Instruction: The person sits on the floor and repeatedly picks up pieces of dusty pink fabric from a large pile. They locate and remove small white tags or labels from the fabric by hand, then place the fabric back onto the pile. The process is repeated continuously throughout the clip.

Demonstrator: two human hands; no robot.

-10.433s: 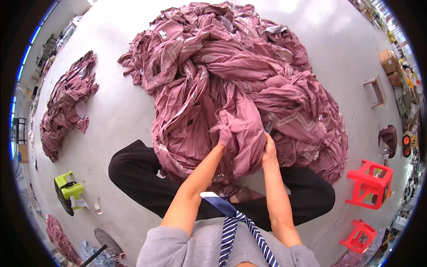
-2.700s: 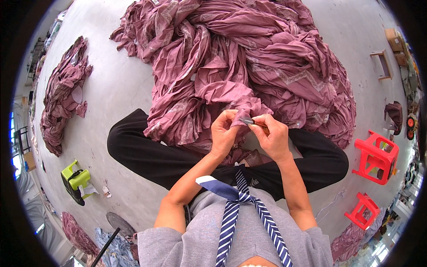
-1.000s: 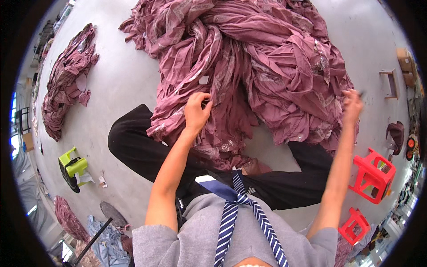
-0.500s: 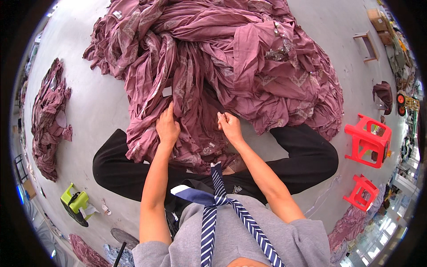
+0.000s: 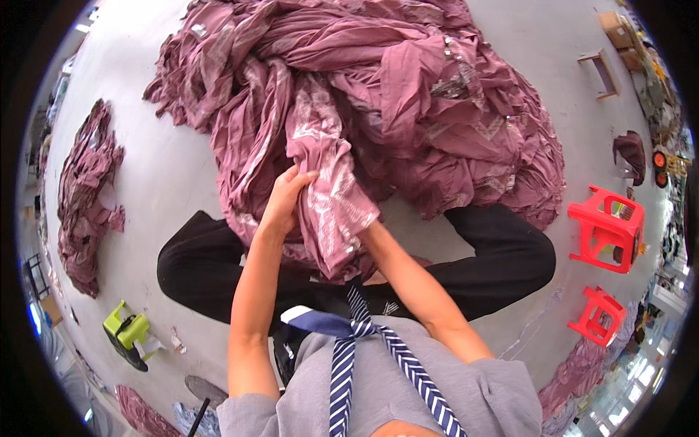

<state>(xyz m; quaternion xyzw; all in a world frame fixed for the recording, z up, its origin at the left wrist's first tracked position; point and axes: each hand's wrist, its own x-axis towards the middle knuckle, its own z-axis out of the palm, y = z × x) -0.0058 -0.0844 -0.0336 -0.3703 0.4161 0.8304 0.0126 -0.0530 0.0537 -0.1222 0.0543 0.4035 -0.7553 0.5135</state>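
In front of me lies a big heap of dusty-pink cloth (image 5: 415, 87) with pale zigzag bands and shiny sequined patches. A lifted fold of the patterned cloth (image 5: 329, 191) hangs down between my hands towards my lap. My left hand (image 5: 285, 197) is closed on its left edge, thumb on top. From the right my right hand (image 5: 373, 234) reaches beneath this fold; only its wrist shows, and the cloth hides the fingers.
I sit with my black-trousered legs (image 5: 502, 258) spread around the near cloth. A smaller cloth pile (image 5: 87, 197) lies on the left, near a green stool (image 5: 129, 331). To the right stand two red stools (image 5: 608, 227). A wooden stool (image 5: 601, 73) is farther back.
My left hand has gone from lying on the cloth to pinching its edge. The patterned fold has been raised between my hands, and my right hand has slipped under it.
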